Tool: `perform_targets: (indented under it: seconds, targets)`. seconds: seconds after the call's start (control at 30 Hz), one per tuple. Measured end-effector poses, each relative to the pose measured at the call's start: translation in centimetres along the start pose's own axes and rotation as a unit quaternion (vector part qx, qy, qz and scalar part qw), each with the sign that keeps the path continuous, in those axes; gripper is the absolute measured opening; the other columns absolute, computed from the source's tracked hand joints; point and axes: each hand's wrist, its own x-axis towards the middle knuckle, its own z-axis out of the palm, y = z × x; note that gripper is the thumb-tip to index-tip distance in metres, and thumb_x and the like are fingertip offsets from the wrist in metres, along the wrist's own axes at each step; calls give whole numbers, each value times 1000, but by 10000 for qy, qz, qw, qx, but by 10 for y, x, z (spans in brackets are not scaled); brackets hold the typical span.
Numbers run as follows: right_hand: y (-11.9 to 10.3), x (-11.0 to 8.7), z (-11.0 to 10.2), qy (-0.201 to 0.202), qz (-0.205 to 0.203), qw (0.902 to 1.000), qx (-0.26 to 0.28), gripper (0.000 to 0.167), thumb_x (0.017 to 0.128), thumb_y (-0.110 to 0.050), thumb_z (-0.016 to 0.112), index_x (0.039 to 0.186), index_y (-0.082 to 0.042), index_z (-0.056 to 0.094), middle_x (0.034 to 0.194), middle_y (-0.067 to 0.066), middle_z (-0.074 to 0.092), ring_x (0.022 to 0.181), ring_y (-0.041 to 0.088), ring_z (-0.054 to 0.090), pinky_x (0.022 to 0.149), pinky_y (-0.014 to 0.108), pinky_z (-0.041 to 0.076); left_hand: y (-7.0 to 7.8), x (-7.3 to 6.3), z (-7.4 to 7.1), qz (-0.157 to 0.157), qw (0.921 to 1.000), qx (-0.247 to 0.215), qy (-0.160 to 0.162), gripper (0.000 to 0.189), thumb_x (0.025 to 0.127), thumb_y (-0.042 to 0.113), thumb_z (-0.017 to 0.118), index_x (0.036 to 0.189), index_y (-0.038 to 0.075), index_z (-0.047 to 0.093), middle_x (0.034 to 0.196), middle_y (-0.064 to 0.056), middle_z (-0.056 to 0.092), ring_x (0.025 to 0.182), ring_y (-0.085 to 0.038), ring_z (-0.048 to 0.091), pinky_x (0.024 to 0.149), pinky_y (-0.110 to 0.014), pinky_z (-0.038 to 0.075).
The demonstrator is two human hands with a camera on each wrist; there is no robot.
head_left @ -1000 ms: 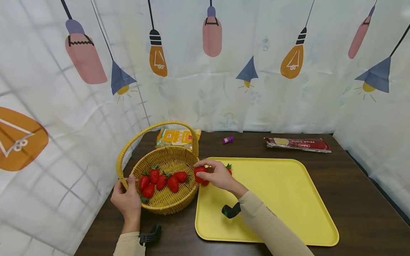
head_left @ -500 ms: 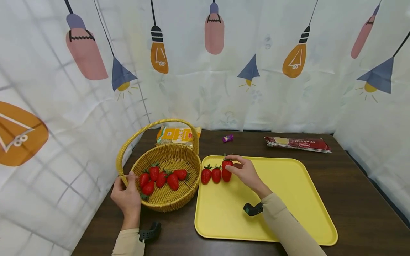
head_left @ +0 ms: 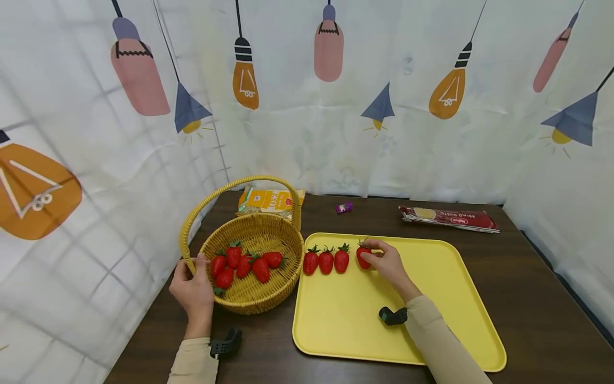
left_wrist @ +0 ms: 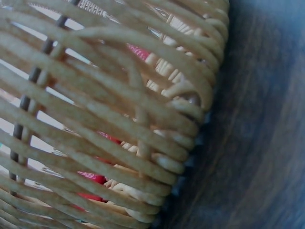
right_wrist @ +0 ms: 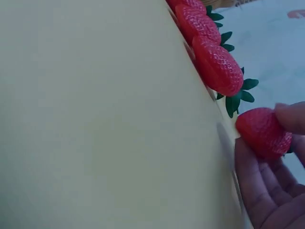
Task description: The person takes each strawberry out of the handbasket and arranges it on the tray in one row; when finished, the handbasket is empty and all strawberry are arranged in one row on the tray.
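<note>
A strawberry (head_left: 363, 258) is pinched between the thumb and fingers of my right hand (head_left: 392, 268), at the far side of the yellow tray (head_left: 355, 320). In the right wrist view, this strawberry (right_wrist: 259, 129) appears just above the tray surface. To its left, three strawberries (head_left: 326, 262) lie side by side in a row, leaves pointing away. My left hand (head_left: 194, 293) grips the wicker basket (head_left: 259, 224) at its left side, by the foot of the handle. Several strawberries (head_left: 243, 265) lie inside the basket. The left wrist view shows woven wall (left_wrist: 95, 105) up close, with red glimpsed through gaps.
Behind the basket lies a yellow food packet (head_left: 271, 200). A small purple wrapped sweet (head_left: 344, 207) and a long red packet (head_left: 448, 218) lie along the back of the dark table (head_left: 542, 304). A patterned curtain (head_left: 297, 128) hangs behind.
My right hand has carried the strawberry rightward from the basket's rim, past the row on the tray, to the row's right end. My left hand has stayed on the basket.
</note>
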Motion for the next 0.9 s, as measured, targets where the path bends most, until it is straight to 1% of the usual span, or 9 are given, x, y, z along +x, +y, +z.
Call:
perform_targets:
  seconds: [0.07, 0.13, 0.2, 0.3, 0.43, 0.53, 0.67, 0.8, 0.9]
  targets:
    - [4, -1, -1, 74, 209, 9998, 2, 35, 89, -12, 71, 122, -1, 64, 123, 19, 58, 95, 23, 66, 69, 29, 56, 0, 0, 1, 21, 10000, 7, -34, 29, 94, 15, 65, 82, -12, 61, 71, 12, 65, 64, -2, 52, 61, -21, 37]
    - [6, -2, -3, 110, 306, 9995, -42, 35, 89, -13, 72, 122, -2, 64, 123, 19, 59, 97, 24, 66, 69, 29, 56, 1, -1, 3, 37, 10000, 9, -36, 29, 94, 14, 65, 82, -12, 61, 71, 17, 64, 64, -1, 53, 61, -21, 37]
    - [6, -3, -4, 126, 372, 9992, -49, 36, 89, -14, 72, 122, -2, 64, 123, 18, 59, 99, 26, 65, 68, 31, 56, 2, -1, 4, 56, 10000, 7, -29, 28, 94, 13, 65, 81, -12, 61, 70, 18, 64, 63, -1, 53, 59, -21, 37]
    - [5, -4, -5, 179, 418, 9987, -227, 35, 89, -15, 73, 121, -2, 64, 121, 19, 60, 100, 28, 66, 67, 32, 57, 2, -1, 5, 16, 10000, 6, -17, 26, 94, 11, 65, 81, -11, 61, 70, 19, 64, 63, 0, 53, 58, -21, 36]
    - [1, -3, -7, 337, 491, 9964, -603, 33, 89, -17, 73, 118, -3, 66, 117, 18, 62, 92, 25, 67, 63, 32, 57, 2, -1, 5, -65, 10000, -20, -4, 26, 94, 11, 64, 82, -12, 61, 71, 20, 63, 65, -1, 54, 60, -21, 37]
    - [1, -1, -8, 373, 463, 9953, -763, 32, 88, -19, 74, 116, -4, 68, 115, 17, 64, 85, 21, 66, 60, 32, 56, 3, -2, 3, -125, 9999, -3, 38, 27, 94, 12, 64, 84, -13, 61, 72, 20, 63, 66, -2, 54, 61, -22, 37]
    - [3, 0, -7, 185, 385, 9969, -660, 32, 89, -17, 73, 117, -4, 68, 114, 18, 65, 86, 21, 65, 60, 33, 56, 4, -2, 1, -152, 9999, 18, 37, 29, 95, 14, 64, 85, -13, 61, 72, 20, 63, 67, -1, 55, 61, -21, 38]
    - [4, 0, -3, -84, 469, 9978, -464, 33, 90, -13, 71, 121, -3, 66, 116, 19, 65, 88, 22, 66, 64, 34, 57, 4, -1, 1, -80, 10000, 10, -11, 30, 95, 15, 64, 85, -13, 61, 73, 21, 62, 67, -1, 55, 62, -21, 38]
    - [5, -1, 1, -176, 515, 9978, -372, 33, 90, -11, 71, 121, -3, 66, 117, 19, 64, 88, 23, 66, 65, 34, 57, 3, -1, 0, -22, 10000, 15, -30, 31, 95, 16, 63, 85, -13, 61, 73, 21, 62, 67, -1, 54, 62, -21, 38]
